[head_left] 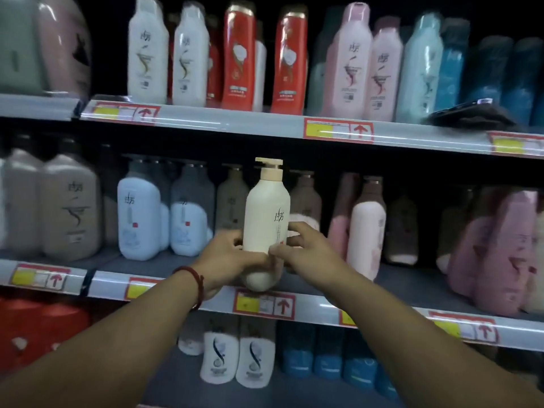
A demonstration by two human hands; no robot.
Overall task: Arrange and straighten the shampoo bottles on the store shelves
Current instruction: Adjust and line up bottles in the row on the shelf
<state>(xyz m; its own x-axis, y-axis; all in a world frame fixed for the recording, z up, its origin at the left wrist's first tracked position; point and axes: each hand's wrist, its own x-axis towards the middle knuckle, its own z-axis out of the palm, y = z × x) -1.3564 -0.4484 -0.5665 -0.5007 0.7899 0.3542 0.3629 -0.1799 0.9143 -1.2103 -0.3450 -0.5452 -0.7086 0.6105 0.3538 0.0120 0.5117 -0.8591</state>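
A cream pump bottle (266, 213) stands upright at the front of the middle shelf (321, 304), label facing me. My left hand (228, 257) grips its lower left side, a red cord bracelet on that wrist. My right hand (303, 248) holds its lower right side, fingers wrapped around the bottle. Behind it stand beige and brown pump bottles, partly hidden. To its left are two pale blue bottles (138, 219), to its right a pink bottle (366, 237).
The top shelf (235, 122) carries white, red, pink and light blue bottles, with a dark flat object (468, 113) lying at its right edge. The bottom shelf holds white bottles (235, 354) and blue ones. Price tags with red arrows line the shelf rails.
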